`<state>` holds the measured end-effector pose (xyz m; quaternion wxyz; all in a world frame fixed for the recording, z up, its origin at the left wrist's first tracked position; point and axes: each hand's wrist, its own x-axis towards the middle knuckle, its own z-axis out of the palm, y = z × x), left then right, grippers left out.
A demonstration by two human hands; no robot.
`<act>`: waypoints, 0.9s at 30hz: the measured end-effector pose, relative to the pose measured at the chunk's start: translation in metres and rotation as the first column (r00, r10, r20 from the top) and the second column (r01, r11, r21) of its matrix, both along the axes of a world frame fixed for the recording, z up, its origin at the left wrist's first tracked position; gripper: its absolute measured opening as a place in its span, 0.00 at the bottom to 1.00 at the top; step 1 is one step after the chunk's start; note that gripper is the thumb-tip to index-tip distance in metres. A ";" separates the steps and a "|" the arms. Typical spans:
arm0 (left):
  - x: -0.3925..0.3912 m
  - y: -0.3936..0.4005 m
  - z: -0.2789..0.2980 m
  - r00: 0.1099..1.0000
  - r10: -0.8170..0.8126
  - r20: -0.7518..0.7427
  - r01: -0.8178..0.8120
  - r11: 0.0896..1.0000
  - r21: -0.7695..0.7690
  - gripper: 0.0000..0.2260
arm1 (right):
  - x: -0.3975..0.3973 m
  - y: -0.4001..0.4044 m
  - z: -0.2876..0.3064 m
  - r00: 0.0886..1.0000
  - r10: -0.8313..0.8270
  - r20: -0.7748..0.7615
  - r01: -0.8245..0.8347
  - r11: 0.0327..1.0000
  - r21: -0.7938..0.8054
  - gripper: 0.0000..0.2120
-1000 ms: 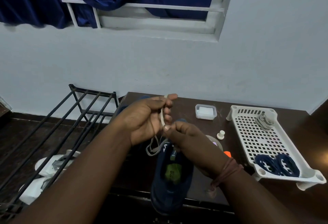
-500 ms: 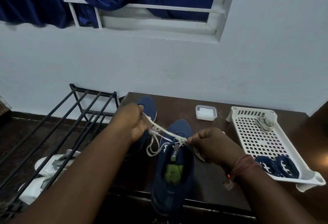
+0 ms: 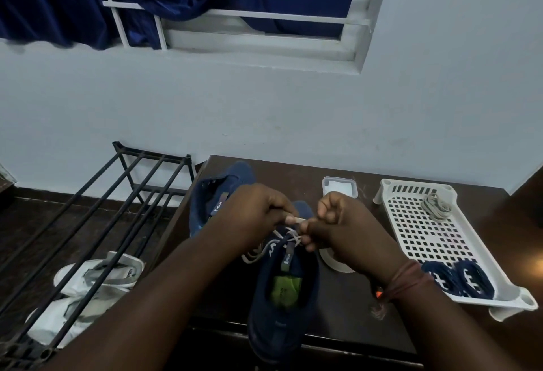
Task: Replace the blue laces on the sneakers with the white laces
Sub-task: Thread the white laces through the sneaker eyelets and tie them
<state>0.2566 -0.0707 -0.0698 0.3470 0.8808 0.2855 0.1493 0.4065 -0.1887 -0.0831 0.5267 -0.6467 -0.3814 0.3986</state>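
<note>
The left hand pinches one end of the white lace; the right hand, just beside it, pinches the other. Both meet directly above the tongue of the near sneaker, which lies lengthwise, toe away, on the counter, so either hand is equally close for tying
</note>
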 end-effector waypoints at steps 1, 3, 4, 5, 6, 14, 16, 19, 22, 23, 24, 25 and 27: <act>0.000 0.002 -0.004 0.998 0.061 -0.014 -0.061 0.998 -0.014 0.08 | 0.002 -0.002 -0.002 0.988 -0.012 0.156 0.020 0.999 -0.050 0.13; 0.002 0.003 -0.009 0.979 0.199 -0.052 -0.203 0.976 -0.078 0.08 | 0.002 -0.006 -0.006 0.867 0.026 0.498 0.049 0.990 -0.136 0.12; 0.003 0.002 -0.012 0.968 0.240 -0.071 -0.247 0.961 -0.125 0.06 | -0.001 -0.007 -0.008 0.785 0.077 0.615 0.032 0.986 -0.164 0.12; 0.005 0.000 -0.012 0.962 0.252 -0.105 -0.267 0.949 -0.168 0.05 | -0.006 -0.008 -0.011 0.700 0.148 0.699 -0.002 0.979 -0.205 0.13; 0.009 -0.003 -0.012 0.962 0.233 -0.143 -0.259 0.944 -0.204 0.06 | -0.014 -0.008 -0.013 0.588 0.230 0.776 -0.032 0.965 -0.262 0.14; 0.015 -0.016 -0.033 0.952 0.236 -0.193 -0.277 0.936 -0.219 0.13 | -0.041 -0.002 -0.043 0.151 0.272 0.950 0.067 0.956 -0.284 0.14; 0.015 -0.015 -0.034 0.945 0.252 -0.209 -0.286 0.947 -0.149 0.10 | -0.034 -0.002 -0.042 0.132 0.255 0.958 0.072 0.961 -0.266 0.15; 0.015 -0.012 -0.044 0.919 0.293 -0.265 -0.279 0.956 0.091 0.12 | -0.026 -0.007 -0.037 0.129 0.221 0.967 0.135 0.962 -0.238 0.13; 0.014 -0.013 -0.051 0.911 0.311 -0.272 -0.235 0.931 0.279 0.13 | -0.021 -0.011 -0.037 0.200 0.212 0.957 0.135 0.961 -0.242 0.09; 0.015 -0.015 -0.051 0.915 0.291 -0.279 -0.202 0.930 0.307 0.13 | -0.019 -0.012 -0.035 0.239 0.227 0.944 0.127 0.956 -0.263 0.10; 0.015 -0.017 -0.052 0.918 0.270 -0.290 -0.169 0.929 0.329 0.12 | -0.017 -0.012 -0.034 0.287 0.239 0.927 0.114 0.953 -0.281 0.10; 0.016 -0.018 -0.052 0.920 0.255 -0.298 -0.146 0.928 0.344 0.13 | -0.017 -0.012 -0.032 0.333 0.251 0.909 0.105 0.948 -0.300 0.09; 0.016 -0.020 -0.053 0.920 0.249 -0.302 -0.137 0.927 0.348 0.13 | -0.014 -0.012 -0.033 0.392 0.255 0.884 0.094 0.945 -0.314 0.08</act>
